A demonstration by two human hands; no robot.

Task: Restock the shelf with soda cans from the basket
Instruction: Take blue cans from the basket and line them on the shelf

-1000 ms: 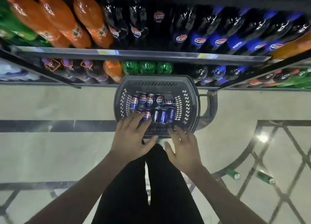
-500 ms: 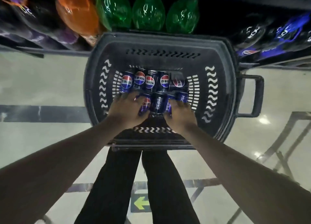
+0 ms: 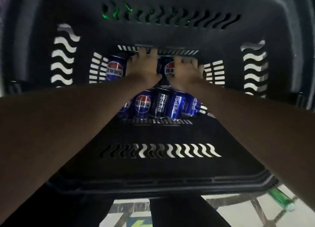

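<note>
Fingers (image 3: pixel 150 54) of the left hand (image 3: pixel 142 68) reach down over the far row of soda cans at the bottom of the dark plastic basket (image 3: pixel 170 160), their tips at the slotted foot of the far wall; they seem to curl over a can hidden beneath the palm, though whether they truly grasp it cannot be told. The right hand (image 3: pixel 186 71) lies just beside it, fingers spread and bent over the neighbouring far-row cans, one of which, the can between the hands (image 3: pixel 167 68), shows its red-white-blue logo in the gap; again the grip itself is hidden. A far-left can (image 3: pixel 114 68) lies apart from the left hand, close to the slotted left wall. In the near row, four or five cans (image 3: pixel 167 104) lie on their sides, packed touching one another, long axes running roughly from the near wall toward the far wall, "PEPSI" lettering reading along that axis. Both forearms cross above this near row. Basket walls rise steeply on all sides, with little free floor left and right of the cans and open room only upward. Outside the near rim, a green bottle (image 3: pixel 279 199) lies on the pale tiled floor (image 3: pixel 238 214).
</note>
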